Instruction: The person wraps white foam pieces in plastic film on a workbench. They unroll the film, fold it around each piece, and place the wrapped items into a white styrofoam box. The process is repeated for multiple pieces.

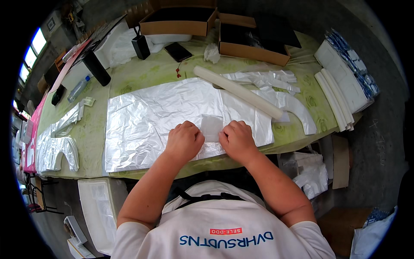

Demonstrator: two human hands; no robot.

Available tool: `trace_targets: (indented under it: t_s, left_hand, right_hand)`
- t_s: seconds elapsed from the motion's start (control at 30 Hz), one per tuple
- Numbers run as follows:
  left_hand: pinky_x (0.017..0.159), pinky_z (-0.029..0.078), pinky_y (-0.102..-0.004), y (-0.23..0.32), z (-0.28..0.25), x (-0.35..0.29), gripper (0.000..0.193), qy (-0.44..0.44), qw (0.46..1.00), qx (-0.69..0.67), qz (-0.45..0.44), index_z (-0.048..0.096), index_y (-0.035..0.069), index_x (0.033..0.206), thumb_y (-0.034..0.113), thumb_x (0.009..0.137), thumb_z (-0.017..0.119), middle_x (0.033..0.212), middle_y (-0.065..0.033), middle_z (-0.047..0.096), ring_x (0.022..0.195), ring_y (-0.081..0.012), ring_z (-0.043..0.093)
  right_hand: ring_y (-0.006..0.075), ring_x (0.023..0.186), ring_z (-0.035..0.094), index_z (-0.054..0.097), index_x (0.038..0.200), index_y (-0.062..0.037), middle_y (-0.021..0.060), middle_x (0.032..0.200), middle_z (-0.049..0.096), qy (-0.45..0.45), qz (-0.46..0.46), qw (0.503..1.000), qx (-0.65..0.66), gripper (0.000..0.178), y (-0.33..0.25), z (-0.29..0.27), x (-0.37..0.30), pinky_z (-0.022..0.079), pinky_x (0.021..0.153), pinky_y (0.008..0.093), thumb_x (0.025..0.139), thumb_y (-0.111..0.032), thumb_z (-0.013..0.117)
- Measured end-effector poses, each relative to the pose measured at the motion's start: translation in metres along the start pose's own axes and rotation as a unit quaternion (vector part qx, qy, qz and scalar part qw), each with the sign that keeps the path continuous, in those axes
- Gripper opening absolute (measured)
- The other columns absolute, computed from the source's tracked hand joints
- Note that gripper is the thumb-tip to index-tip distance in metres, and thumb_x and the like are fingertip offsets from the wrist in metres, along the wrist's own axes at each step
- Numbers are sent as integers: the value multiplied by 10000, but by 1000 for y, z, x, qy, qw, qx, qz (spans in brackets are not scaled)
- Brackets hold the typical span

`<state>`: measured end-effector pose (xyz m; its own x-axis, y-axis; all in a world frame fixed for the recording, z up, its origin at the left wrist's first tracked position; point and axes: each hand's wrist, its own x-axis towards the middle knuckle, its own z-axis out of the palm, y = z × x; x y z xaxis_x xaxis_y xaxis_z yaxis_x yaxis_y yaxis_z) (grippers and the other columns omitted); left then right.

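Head view: both hands have fingers curled and drawn in, the left hand at the left edge of a small translucent square, the right hand at its right edge. Whether each grip pinches film or only presses down, I cannot tell, as the fingertips are hidden. That square lies on a crinkled silvery sheet, near its front edge, right of its middle. To my eye, the step in hand is setting or flattening the square; a next move would call for even, light fingers, since such thin film could crease. Beyond, a pale roll slants over the sheet's far right part, and white cut-outs lie leftward on the green-covered counter
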<state>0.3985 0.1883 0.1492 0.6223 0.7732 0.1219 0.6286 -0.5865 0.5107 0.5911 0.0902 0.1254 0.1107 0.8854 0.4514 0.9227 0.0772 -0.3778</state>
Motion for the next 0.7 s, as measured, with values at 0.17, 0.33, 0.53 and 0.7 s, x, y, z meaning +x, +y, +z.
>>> trace_targets:
  t_s: [0.17,0.33,0.53,0.7]
  left_hand:
    - [979,460,-487,9,-3,-1,231,54,998,10,28,681,53,1051,155,845,675,1189,-125,644,1138,-361,592]
    - [1212,238,-600,14,16,-9,681,43,976,96,191,469,77,1517,315,910,667,1614,-172,392,1522,-393,310]
    - [1233,129,-655,18,23,-14,746,-38,986,131,97,373,74,1591,457,977,554,1682,-173,290,1576,-382,202]
    - [1239,129,-639,16,20,-15,748,-43,987,118,102,376,74,1588,440,969,580,1681,-186,285,1575,-382,202]
  right_hand:
    - [344,876,620,703,766,-43,115,861,665,-67,38,996,-43,251,-4,-4,9,490,790,494,893,-244,624]
    - [348,924,637,716,834,-40,121,889,686,-109,66,991,-52,233,-7,-8,15,496,814,501,898,-244,625]
    - [354,990,656,667,1232,-110,112,1008,714,-81,106,991,32,358,-14,-17,16,505,866,501,897,-235,643]
    - [358,1063,656,617,1359,-177,120,1111,726,-175,97,979,-29,494,-13,-22,27,512,924,507,875,-272,649]
